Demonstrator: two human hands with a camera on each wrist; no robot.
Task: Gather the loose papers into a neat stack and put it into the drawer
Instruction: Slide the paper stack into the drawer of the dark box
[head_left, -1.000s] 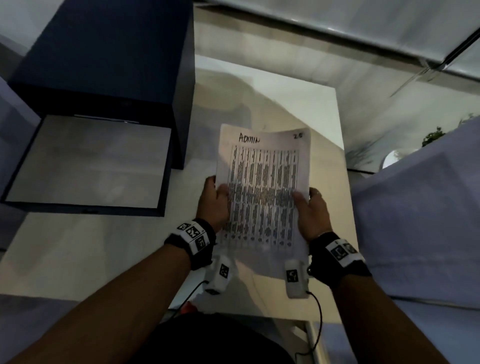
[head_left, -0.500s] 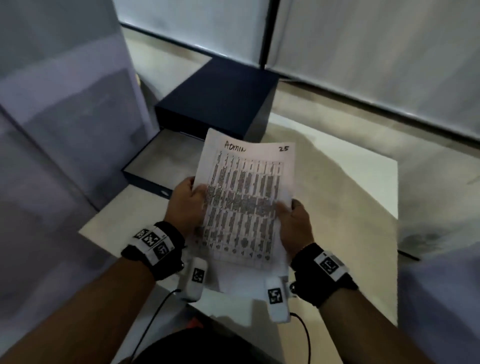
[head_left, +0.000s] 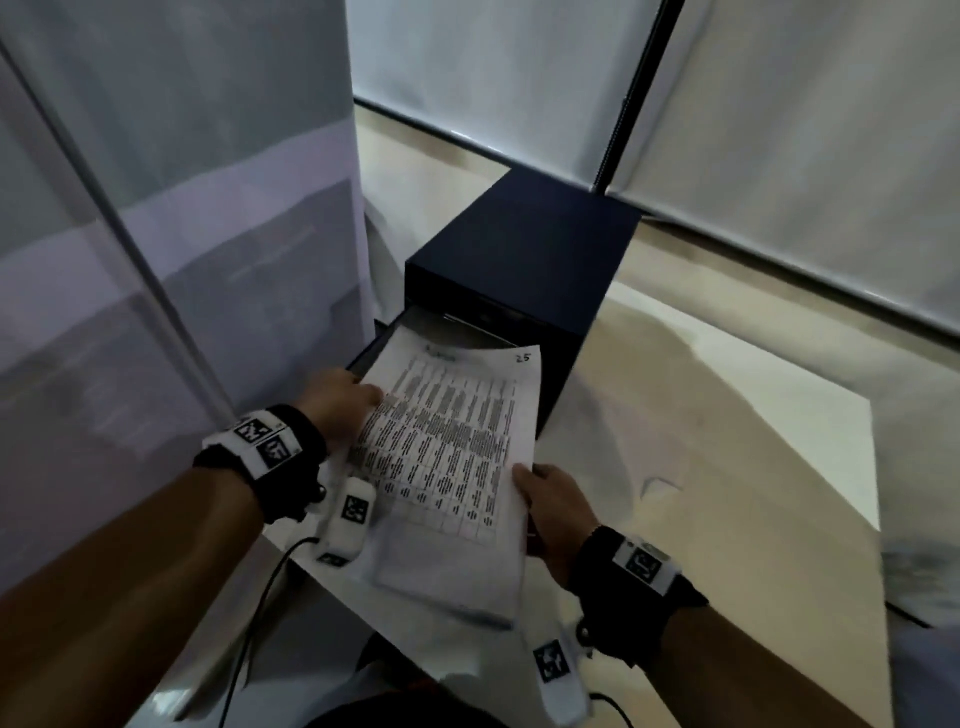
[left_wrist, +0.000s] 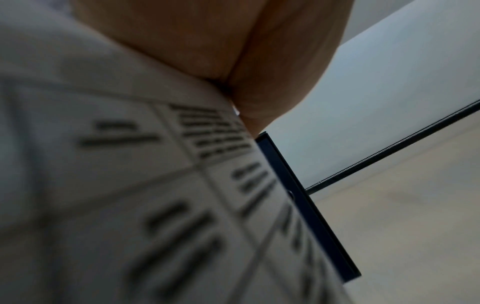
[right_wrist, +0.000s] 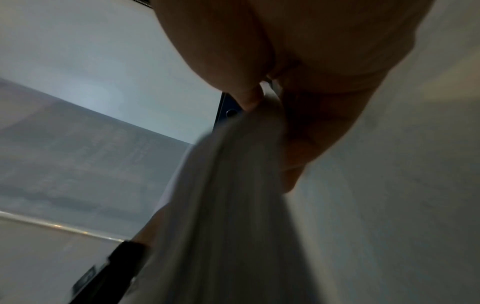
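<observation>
Paper stack (head_left: 447, 457) marked "25", both hands gripping

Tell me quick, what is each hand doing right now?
Left hand: grips the paper stack.
Right hand: grips the same stack.

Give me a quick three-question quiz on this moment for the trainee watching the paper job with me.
1. True or false: the stack of papers already lies flat inside the drawer.
2. Which hand holds the stack's edge nearer the open drawer? A) left hand B) right hand C) neither
3. Fill in: the number handwritten at the top sheet's far right corner is ___.

Key
1. False: both hands hold it tilted, its far end over the drawer's opening.
2. A
3. 25
</observation>
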